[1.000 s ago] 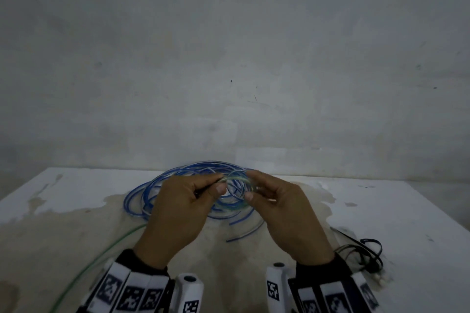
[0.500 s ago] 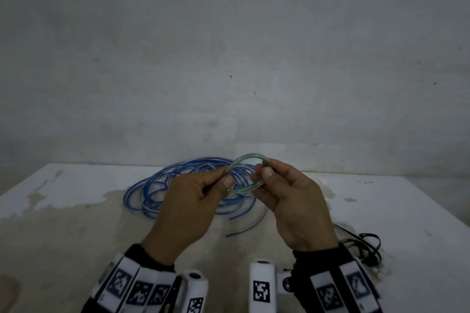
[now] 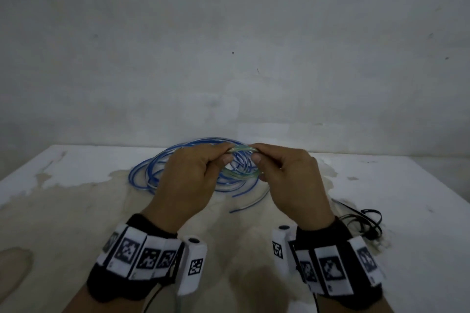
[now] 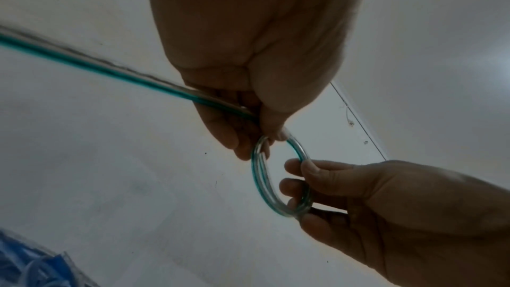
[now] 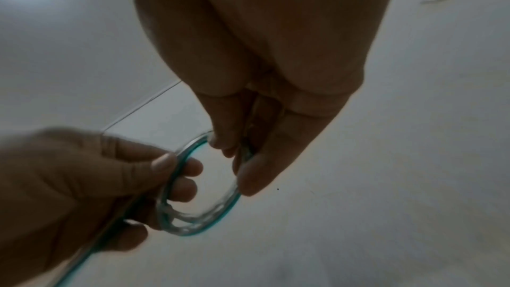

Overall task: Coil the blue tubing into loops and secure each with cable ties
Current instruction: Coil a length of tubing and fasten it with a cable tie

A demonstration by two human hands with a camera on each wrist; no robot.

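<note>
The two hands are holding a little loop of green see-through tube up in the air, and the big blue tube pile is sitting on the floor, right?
Not quite. The blue tube pile lies on the white table, not the floor; the head view shows it. The rest is right: the left hand and right hand hold the small green-tinted loop above the table.

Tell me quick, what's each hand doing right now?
Left hand: grips the small green-tinted clear tubing coil.
Right hand: pinches the same coil's other side.

Blue tubing (image 3: 162, 173) behind, black ties (image 3: 366, 221) right.
</note>
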